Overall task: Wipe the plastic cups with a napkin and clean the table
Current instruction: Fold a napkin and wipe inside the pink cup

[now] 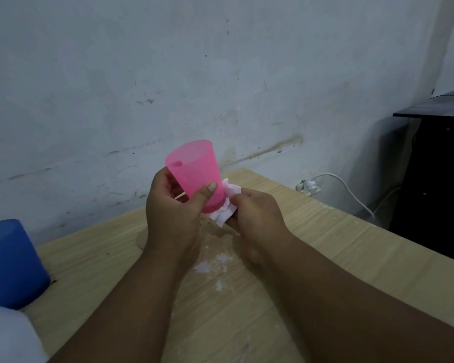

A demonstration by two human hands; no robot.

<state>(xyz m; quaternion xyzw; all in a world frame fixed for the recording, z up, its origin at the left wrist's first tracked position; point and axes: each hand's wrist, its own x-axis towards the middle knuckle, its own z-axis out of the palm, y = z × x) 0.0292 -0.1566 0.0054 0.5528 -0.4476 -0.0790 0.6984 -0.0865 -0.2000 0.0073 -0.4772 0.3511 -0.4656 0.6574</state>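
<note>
Pink cup mid-wipe, table still dirty.
Left hand (172,205) gripped the pink cup (195,174); right hand (257,213) pinched the napkin (227,208) against its base. Blue cup (9,260) waited; white smears (215,263) remained on the table (338,244).

The pink cup's (194,176) base is hidden behind the crumpled napkin (227,205), which the right hand (257,216) partly covers. Left of the pink cup, the blue cup (11,263) runs off the picture's edge, and a blurred white shape (8,336) below it cannot be identified. The counter's (325,244) near side lies under both forearms.
</note>
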